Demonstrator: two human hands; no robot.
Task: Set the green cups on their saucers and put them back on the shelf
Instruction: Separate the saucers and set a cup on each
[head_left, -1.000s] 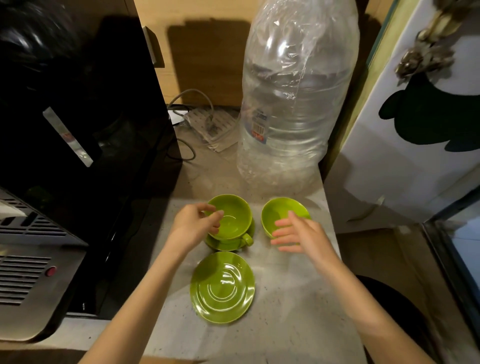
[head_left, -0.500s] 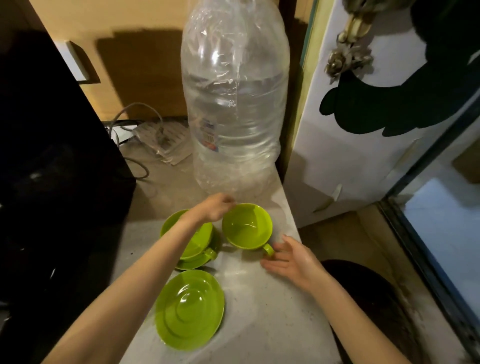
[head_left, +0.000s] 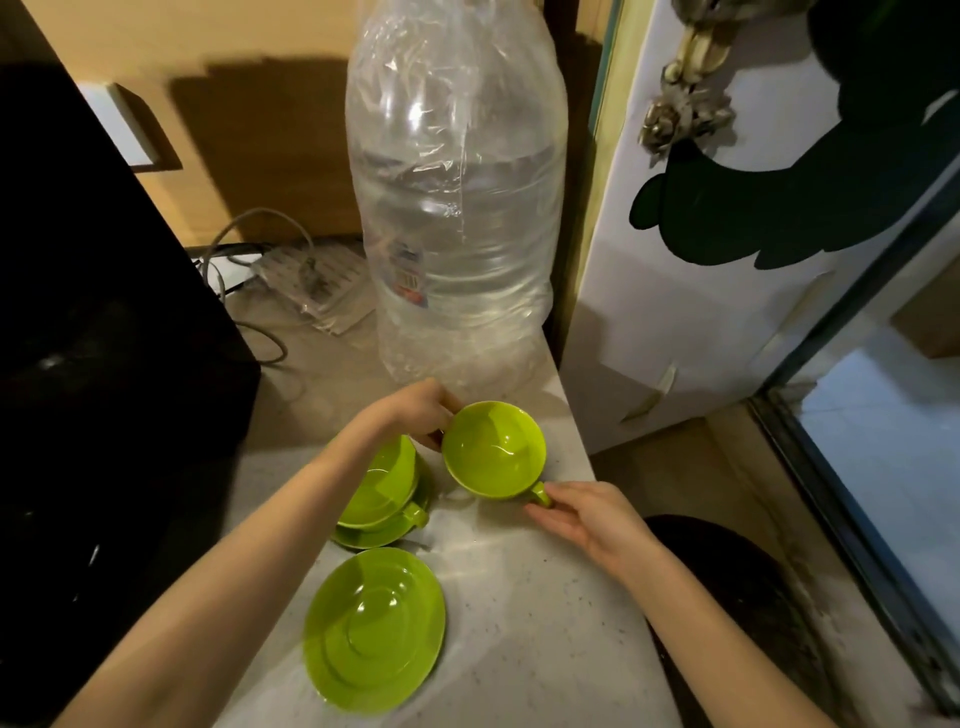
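Note:
A green cup (head_left: 493, 449) is tilted toward me near the counter's right edge. My left hand (head_left: 421, 410) grips its far left rim. My right hand (head_left: 587, 519) touches the cup's handle with its fingertips. A second green cup (head_left: 382, 486) sits on its saucer (head_left: 376, 538) just to the left, partly hidden by my left forearm. An empty green saucer (head_left: 374, 629) lies nearer to me on the grey counter (head_left: 530, 639).
A large clear water bottle (head_left: 457, 197) stands right behind the cups. A black appliance (head_left: 93, 364) fills the left side. A power strip with cables (head_left: 306, 280) lies at the back. The counter ends on the right, beside a white panel (head_left: 691, 312).
My left hand left the cup on the saucer and took the second cup's rim. That cup is now tilted. My right hand drew back to its handle. The view shifted right.

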